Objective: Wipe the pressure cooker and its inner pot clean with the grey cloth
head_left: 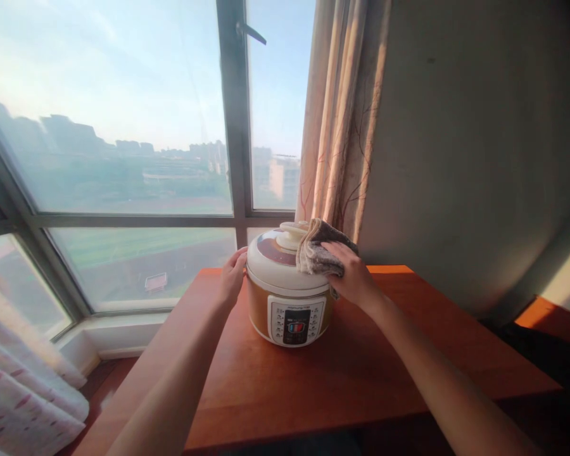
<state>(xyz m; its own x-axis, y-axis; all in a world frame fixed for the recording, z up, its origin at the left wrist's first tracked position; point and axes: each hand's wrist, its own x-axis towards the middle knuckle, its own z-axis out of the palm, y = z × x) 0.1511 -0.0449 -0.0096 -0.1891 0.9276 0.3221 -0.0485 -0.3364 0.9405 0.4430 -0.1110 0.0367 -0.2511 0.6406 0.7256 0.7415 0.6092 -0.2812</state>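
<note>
Your right hand (354,272) lies flat, fingers spread, pressing a grey-brown cloth (316,250) onto the right side of the lid of an electric pressure cooker (289,291); the cloth bunches up against the lid's knob. Your left hand (232,272) rests open against the cooker's left side at the lid's rim, gripping nothing. The cooker sits between your hands on a reddish wooden table (313,380), its control panel facing you. Beyond your hands stands a large window (123,126), with a patterned curtain (337,126) hanging above your right hand beside a grey wall (479,145).
</note>
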